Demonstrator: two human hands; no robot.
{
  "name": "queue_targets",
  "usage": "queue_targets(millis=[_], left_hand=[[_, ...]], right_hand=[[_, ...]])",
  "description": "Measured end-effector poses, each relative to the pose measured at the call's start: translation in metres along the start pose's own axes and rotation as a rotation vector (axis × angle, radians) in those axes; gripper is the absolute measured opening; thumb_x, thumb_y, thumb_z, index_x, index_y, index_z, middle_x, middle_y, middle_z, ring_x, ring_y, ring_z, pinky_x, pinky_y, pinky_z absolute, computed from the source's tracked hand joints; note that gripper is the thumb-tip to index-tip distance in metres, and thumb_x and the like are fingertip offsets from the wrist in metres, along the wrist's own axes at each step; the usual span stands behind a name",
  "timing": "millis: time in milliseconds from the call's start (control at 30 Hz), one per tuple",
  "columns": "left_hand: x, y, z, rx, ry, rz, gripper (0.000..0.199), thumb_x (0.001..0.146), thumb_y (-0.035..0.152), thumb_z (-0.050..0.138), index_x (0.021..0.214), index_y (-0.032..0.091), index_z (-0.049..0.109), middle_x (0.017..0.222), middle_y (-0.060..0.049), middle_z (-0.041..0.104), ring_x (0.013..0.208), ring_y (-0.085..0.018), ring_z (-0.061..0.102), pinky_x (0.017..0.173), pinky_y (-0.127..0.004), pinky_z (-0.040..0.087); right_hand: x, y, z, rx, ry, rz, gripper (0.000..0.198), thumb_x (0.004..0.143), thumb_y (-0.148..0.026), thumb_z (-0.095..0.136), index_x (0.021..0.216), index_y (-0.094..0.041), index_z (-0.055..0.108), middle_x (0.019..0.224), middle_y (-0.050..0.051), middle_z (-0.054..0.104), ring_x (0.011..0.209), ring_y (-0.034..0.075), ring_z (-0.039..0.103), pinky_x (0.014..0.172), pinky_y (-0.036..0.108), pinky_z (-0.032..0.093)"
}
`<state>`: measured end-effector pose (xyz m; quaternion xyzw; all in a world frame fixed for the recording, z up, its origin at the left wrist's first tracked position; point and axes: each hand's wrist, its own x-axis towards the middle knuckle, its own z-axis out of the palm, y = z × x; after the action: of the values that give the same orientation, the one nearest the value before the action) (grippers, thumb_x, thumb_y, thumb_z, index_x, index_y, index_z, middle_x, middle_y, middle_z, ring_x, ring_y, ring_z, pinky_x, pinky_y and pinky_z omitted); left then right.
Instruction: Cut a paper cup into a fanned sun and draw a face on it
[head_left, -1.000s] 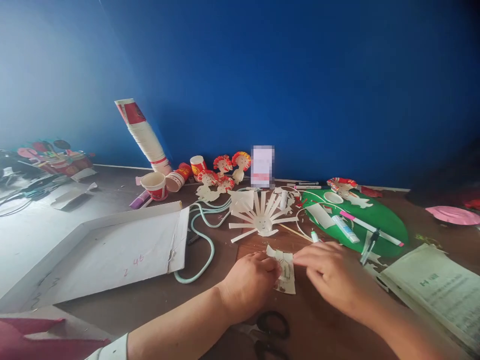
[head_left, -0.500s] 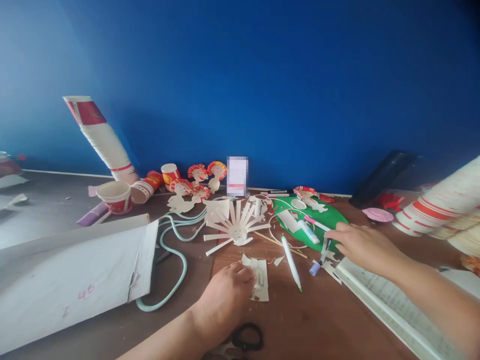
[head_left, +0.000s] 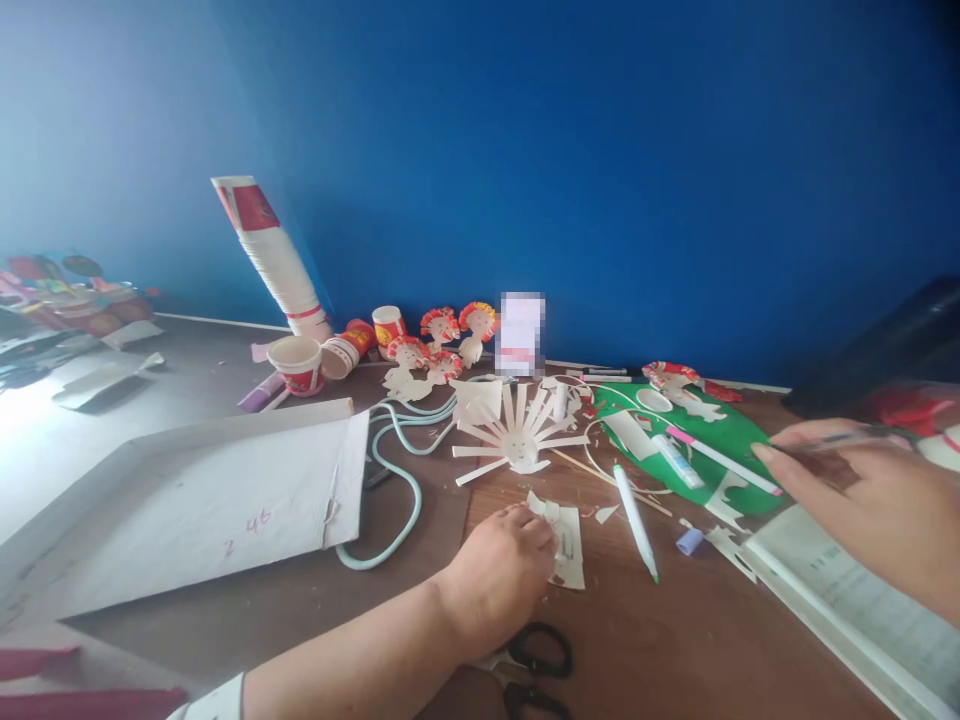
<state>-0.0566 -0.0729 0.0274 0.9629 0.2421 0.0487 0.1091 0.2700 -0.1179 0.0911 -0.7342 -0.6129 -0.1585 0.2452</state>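
My left hand [head_left: 501,568] is low over the table with its fingers curled and pressed together at the left edge of a small cream piece of paper [head_left: 571,560]. Whatever sits between those fingertips is hidden. My right hand [head_left: 862,485], at the right, pinches a slim dark pen [head_left: 855,437] above an open book [head_left: 832,590]. Behind my left hand lies a paper cup cut into fanned strips [head_left: 520,450], with a face drawn on its base. A green-tipped white marker [head_left: 636,525] lies between my hands, and a purple cap [head_left: 689,541] is left of the book.
Black-handled scissors [head_left: 541,650] lie below my left hand. A green sheet [head_left: 622,425] bears scraps, a glue stick [head_left: 677,461] and a pink-ended marker [head_left: 724,460]. At left are a white box lid [head_left: 187,510], a pale cord [head_left: 416,500] and stacked paper cups [head_left: 274,265].
My right hand has lifted the pen from beside the purple cap and moved right with it. My left hand stays by the paper. The view has swung left.
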Motion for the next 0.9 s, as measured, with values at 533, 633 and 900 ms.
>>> queue_targets(millis=[533, 633, 900], left_hand=[[0.000, -0.004, 0.007, -0.009, 0.038, 0.056, 0.025, 0.092, 0.021, 0.043, 0.107, 0.012, 0.061, 0.119, -0.010, 0.061, 0.114, -0.021, 0.055, 0.102, -0.033, 0.040], [0.000, -0.004, 0.011, 0.014, 0.062, 0.054, 0.027, 0.092, 0.020, 0.041, 0.110, 0.011, 0.060, 0.122, -0.010, 0.060, 0.114, -0.021, 0.055, 0.102, -0.033, 0.041], [-0.001, -0.002, 0.007, 0.044, 0.037, 0.076, 0.026, 0.090, 0.019, 0.044, 0.109, 0.009, 0.060, 0.125, -0.013, 0.058, 0.116, -0.024, 0.054, 0.099, -0.034, 0.043]], right_hand=[[-0.053, -0.114, 0.074, 0.522, -0.203, -0.088, 0.019, 0.091, -0.038, 0.048, 0.091, -0.022, 0.059, 0.079, 0.002, 0.070, 0.066, 0.016, 0.067, 0.061, 0.025, 0.052], [-0.062, -0.113, 0.083, 0.505, -0.181, -0.110, 0.020, 0.093, -0.036, 0.046, 0.091, -0.021, 0.057, 0.078, 0.003, 0.068, 0.064, 0.016, 0.067, 0.060, 0.025, 0.052], [-0.066, -0.113, 0.093, 0.434, -0.104, -0.172, 0.018, 0.092, -0.036, 0.046, 0.091, -0.020, 0.056, 0.080, 0.005, 0.067, 0.071, 0.018, 0.067, 0.065, 0.029, 0.052]])
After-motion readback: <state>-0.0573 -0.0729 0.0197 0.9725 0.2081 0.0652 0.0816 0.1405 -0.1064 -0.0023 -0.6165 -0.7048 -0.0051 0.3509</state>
